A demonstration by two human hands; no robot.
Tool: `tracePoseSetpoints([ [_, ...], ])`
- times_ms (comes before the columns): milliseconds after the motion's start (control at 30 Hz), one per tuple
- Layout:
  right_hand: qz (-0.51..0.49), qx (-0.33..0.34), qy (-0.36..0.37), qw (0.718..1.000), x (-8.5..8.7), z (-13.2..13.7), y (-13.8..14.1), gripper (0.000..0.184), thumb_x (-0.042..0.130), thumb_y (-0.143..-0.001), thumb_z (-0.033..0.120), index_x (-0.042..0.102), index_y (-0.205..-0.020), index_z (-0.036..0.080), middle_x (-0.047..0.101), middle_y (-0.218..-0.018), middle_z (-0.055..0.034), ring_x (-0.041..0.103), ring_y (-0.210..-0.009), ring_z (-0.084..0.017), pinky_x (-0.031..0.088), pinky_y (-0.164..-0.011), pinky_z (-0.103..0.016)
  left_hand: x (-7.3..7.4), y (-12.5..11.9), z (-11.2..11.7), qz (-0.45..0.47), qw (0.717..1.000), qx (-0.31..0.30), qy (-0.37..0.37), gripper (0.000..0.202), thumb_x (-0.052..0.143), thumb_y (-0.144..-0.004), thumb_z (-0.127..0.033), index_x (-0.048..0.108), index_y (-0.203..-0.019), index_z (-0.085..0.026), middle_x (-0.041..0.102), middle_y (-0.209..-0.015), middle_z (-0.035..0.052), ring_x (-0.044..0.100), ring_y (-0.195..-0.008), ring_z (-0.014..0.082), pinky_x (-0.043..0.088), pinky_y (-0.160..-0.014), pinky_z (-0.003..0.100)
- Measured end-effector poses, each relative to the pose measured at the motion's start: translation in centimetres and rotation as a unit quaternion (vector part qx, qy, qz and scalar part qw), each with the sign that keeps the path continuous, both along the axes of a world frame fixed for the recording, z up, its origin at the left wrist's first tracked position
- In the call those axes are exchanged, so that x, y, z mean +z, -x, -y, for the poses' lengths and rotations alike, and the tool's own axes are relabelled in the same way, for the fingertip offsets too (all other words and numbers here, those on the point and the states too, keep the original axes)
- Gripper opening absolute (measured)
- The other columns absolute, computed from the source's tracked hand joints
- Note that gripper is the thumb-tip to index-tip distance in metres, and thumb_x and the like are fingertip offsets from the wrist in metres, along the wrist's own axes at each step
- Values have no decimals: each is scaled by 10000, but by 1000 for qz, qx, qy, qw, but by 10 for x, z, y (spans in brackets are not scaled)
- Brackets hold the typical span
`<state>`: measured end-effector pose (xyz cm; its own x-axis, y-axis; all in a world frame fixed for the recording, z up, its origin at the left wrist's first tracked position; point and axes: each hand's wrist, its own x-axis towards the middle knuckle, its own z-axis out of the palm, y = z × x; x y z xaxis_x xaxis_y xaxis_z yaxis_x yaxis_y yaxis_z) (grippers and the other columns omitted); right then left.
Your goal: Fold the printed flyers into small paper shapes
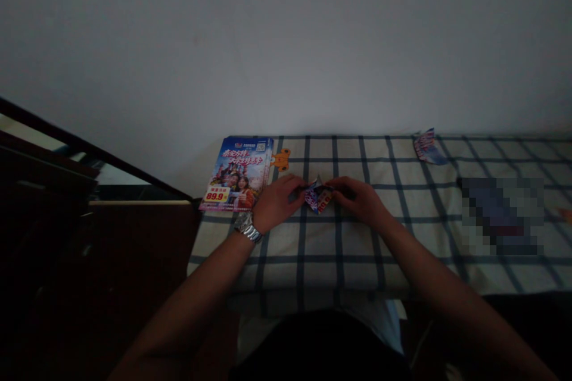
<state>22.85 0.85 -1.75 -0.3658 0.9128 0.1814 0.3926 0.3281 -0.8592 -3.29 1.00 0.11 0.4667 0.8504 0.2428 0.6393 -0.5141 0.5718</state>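
A small folded piece of printed paper (318,197), blue, red and white, is held between my two hands above the checked tablecloth (322,244). My left hand (280,199), with a metal watch on its wrist, pinches the paper's left side. On the opposite side, the fingers of my right hand (357,196) close on the paper's right edge. Close to my left hand lies a stack of printed flyers (239,172), its top sheet blue and pink with large white lettering.
Toward the back right of the cloth stands another folded paper (429,147). A blurred-out dark object (503,214) lies on the right. An orange cartoon bear figure (281,159) shows beside the flyers. A plain wall (286,47) rises behind; dark furniture (44,202) is at left.
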Motion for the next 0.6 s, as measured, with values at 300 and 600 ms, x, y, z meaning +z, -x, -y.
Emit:
tracePoseSetpoints([
  [300,84,7,-79,993,5,-3,-4,265,608,-918,226,734,-1147,271,758,-1028,-34,700,-864,-204,557,-772,-334,-3,3,-2,-12,1000,-17,-3,260,550,-988,-223,613,-1239,-238,660,-1121,36,649,-1008,186,518,-888,330],
  [600,102,12,-94,990,4,-2,-6,262,595,-903,195,736,-1121,231,716,-905,-35,639,-739,-172,502,-682,-298,-5,3,-4,-32,998,-55,-15,312,552,-972,-190,613,-1273,-240,626,-1129,56,621,-1019,198,523,-904,348],
])
